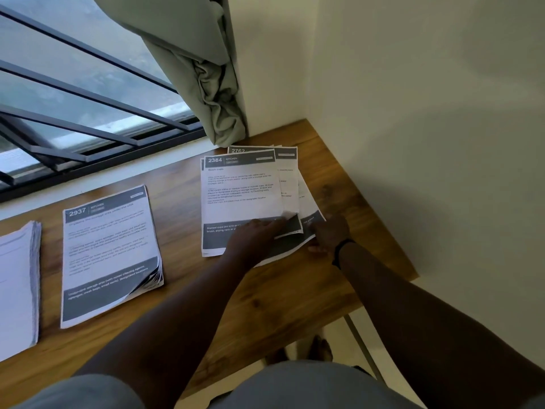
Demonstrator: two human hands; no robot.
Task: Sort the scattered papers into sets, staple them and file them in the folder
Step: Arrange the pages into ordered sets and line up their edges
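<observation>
One head-worn camera looks steeply down, close over the wooden desk (206,305), toward the window (73,84).

Fanned papers (241,196) topped "2384" at right, "2937" stack (109,255) centre-left, third stack (17,284) far left
</observation>
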